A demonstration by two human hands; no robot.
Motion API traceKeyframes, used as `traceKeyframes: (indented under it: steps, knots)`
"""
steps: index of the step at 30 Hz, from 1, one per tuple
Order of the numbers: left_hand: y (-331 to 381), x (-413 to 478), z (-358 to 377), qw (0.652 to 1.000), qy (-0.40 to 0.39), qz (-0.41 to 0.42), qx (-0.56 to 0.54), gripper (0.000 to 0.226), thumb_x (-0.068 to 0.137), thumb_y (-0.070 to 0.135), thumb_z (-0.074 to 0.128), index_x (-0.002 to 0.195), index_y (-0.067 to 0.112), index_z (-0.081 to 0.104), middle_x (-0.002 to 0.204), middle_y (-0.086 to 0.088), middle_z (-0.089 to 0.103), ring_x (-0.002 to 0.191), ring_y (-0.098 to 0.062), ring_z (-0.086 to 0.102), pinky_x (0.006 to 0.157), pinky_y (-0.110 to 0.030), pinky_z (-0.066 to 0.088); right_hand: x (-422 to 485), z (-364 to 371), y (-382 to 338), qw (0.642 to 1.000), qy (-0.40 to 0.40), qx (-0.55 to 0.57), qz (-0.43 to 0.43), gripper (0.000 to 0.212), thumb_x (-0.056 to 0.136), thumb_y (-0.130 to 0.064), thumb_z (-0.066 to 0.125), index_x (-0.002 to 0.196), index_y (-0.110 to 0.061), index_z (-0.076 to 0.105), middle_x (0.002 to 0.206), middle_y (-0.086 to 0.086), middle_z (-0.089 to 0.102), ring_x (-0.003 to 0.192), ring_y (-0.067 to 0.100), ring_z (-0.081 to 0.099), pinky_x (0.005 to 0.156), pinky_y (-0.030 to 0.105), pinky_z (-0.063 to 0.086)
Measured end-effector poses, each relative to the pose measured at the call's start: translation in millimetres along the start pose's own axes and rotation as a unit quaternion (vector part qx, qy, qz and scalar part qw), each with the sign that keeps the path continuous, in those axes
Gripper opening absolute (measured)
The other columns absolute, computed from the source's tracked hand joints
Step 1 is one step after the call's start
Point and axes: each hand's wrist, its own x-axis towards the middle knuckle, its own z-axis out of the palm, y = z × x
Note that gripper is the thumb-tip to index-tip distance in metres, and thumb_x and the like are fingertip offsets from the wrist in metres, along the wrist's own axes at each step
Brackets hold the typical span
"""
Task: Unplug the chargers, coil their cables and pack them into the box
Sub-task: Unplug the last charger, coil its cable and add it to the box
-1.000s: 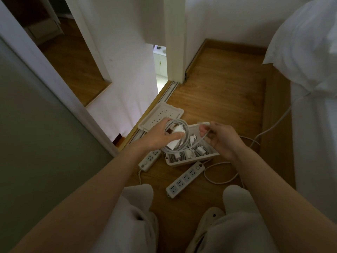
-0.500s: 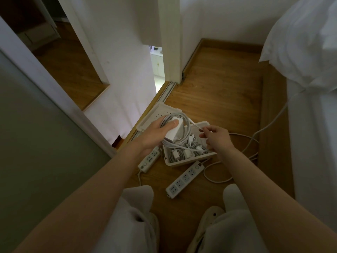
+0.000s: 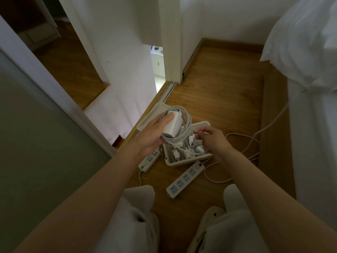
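Two power strips on the floor: one [image 3: 186, 179] just in front of the box [image 3: 187, 159], another [image 3: 149, 159] at its left corner. Box holds several coiled chargers, too tangled to count. Above it, left hand [image 3: 151, 137] grips one charger [image 3: 172, 126] with its cable coil [image 3: 184, 123]; right hand [image 3: 213, 139] pinches the cable's loose end. Lid [image 3: 145, 123] lies behind the box.

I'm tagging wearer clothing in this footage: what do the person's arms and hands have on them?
Nothing shows on them. Both forearms are bare to the frame's lower edge, with no sleeve in view. The left hand and right hand carry no gloves, and no rings, watch or bracelet can be seen in this dim light.
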Motion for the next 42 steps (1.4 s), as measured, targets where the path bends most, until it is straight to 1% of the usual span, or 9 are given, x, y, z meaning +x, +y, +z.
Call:
traceKeyframes:
  steps: [6, 14, 18, 21, 26, 28, 32, 36, 42]
  knots:
    - [0, -1, 6, 0.998, -0.015, -0.005, -0.056, 0.037, 0.097, 0.041, 0.045, 0.127, 0.021, 0.052, 0.121, -0.016, 0.055, 0.101, -0.025, 0.057, 0.085, -0.038, 0.051, 1, -2, 2, 0.997, -0.046, 0.054, 0.035, 0.028, 0.101, -0.015, 0.038, 0.083, -0.021, 0.058, 0.072, -0.005, 0.052, 0.050, 0.006, 0.033, 0.040, 0.016, 0.025]
    - [3, -2, 7, 0.996, -0.004, 0.010, -0.093, 0.047, 0.095, 0.042, 0.045, 0.135, 0.017, 0.046, 0.122, -0.015, 0.054, 0.099, -0.023, 0.057, 0.072, -0.032, 0.056, 0, 0, 2, 1.000, -0.018, 0.012, -0.011, 0.019, 0.098, -0.013, 0.044, 0.091, -0.016, 0.061, 0.072, -0.004, 0.056, 0.052, 0.007, 0.038, 0.045, 0.017, 0.031]
    - [4, -4, 10, 0.993, -0.009, 0.005, -0.117, 0.046, 0.095, 0.042, 0.043, 0.133, 0.016, 0.047, 0.115, -0.013, 0.057, 0.092, -0.019, 0.060, 0.070, -0.030, 0.057, 1, 1, 0, 1.000, 0.003, 0.008, -0.029, 0.019, 0.098, -0.012, 0.045, 0.088, -0.017, 0.060, 0.072, -0.005, 0.057, 0.053, 0.006, 0.040, 0.038, 0.012, 0.033]
    - [6, -6, 12, 0.986, -0.006, 0.005, -0.167, 0.046, 0.093, 0.042, 0.045, 0.130, 0.015, 0.049, 0.107, -0.011, 0.060, 0.088, -0.019, 0.062, 0.069, -0.031, 0.056, 1, 1, 0, 0.998, 0.016, 0.019, -0.049, 0.027, 0.098, -0.011, 0.044, 0.079, -0.022, 0.059, 0.072, -0.004, 0.057, 0.053, 0.008, 0.038, 0.044, 0.018, 0.033]
    - [6, -5, 12, 0.964, 0.021, 0.011, -0.264, 0.057, 0.093, 0.043, 0.046, 0.137, 0.007, 0.046, 0.099, -0.009, 0.061, 0.081, -0.017, 0.058, 0.062, -0.029, 0.055, -2, 2, -4, 0.992, 0.042, 0.041, -0.112, 0.017, 0.097, -0.012, 0.047, 0.096, -0.019, 0.062, 0.074, -0.007, 0.061, 0.054, 0.008, 0.039, 0.051, 0.023, 0.035]
    - [7, -4, 13, 0.959, 0.019, 0.013, -0.282, 0.057, 0.093, 0.043, 0.046, 0.134, 0.005, 0.049, 0.097, -0.010, 0.062, 0.081, -0.018, 0.056, 0.060, -0.028, 0.054, -5, 2, -5, 0.988, 0.046, 0.034, -0.143, 0.017, 0.095, -0.015, 0.050, 0.089, -0.022, 0.064, 0.073, -0.009, 0.061, 0.054, 0.004, 0.043, 0.052, 0.020, 0.038]
    - [6, -4, 13, 0.957, 0.016, 0.017, -0.290, 0.047, 0.093, 0.042, 0.045, 0.122, 0.007, 0.057, 0.085, -0.007, 0.068, 0.078, -0.016, 0.056, 0.059, -0.026, 0.054, -10, 3, -8, 0.977, 0.045, 0.053, -0.203, 0.009, 0.088, -0.014, 0.062, 0.085, -0.014, 0.070, 0.068, -0.013, 0.062, 0.055, -0.011, 0.054, 0.058, 0.006, 0.042]
    - [4, -3, 12, 0.959, 0.014, 0.013, -0.283, 0.052, 0.093, 0.043, 0.045, 0.128, 0.006, 0.054, 0.093, -0.009, 0.066, 0.082, -0.017, 0.057, 0.061, -0.027, 0.054, -9, 3, -8, 0.981, 0.031, 0.058, -0.181, 0.009, 0.084, -0.015, 0.067, 0.091, -0.013, 0.071, 0.078, -0.011, 0.065, 0.079, 0.000, 0.059, 0.080, 0.019, 0.047]
    - [-2, 0, 17, 0.987, -0.001, 0.012, -0.162, 0.042, 0.096, 0.042, 0.038, 0.115, 0.010, 0.058, 0.088, -0.006, 0.065, 0.071, -0.014, 0.062, 0.057, -0.027, 0.053, -15, 9, -13, 0.985, -0.030, 0.069, -0.153, 0.011, 0.089, -0.018, 0.060, 0.093, -0.015, 0.070, 0.089, -0.007, 0.067, 0.084, 0.002, 0.058, 0.072, 0.016, 0.044]
